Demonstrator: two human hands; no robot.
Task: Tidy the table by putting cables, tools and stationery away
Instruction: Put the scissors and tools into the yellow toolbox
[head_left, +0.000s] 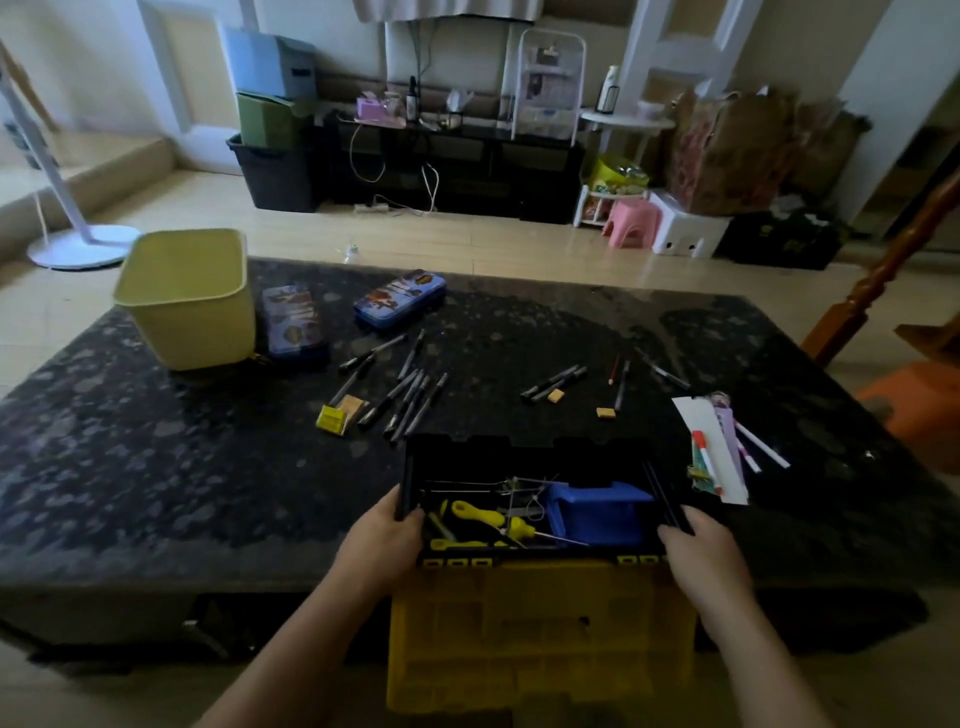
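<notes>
A black toolbox (457, 452) stands open at the table's near edge, its yellow lid (540, 634) hanging down toward me. Inside lie a yellow-handled screwdriver (488, 517), thin metal tools and a blue bin (597, 512). My left hand (382, 545) grips the box's left wall. My right hand (701, 556) grips its right wall. Several dark pens (410, 397) lie scattered beyond the box, with more pens (553, 384) and small tan erasers (605, 413) to the right. A white card with markers (714, 449) sits at the right.
A yellow-green bin (189, 299) stands at the table's back left. Two blue pencil cases (293, 322) (400, 299) lie beside it. A small yellow box (332, 418) sits left of the pens. The dark stone table (156, 467) ends near me; a wooden post (878, 280) rises at the right.
</notes>
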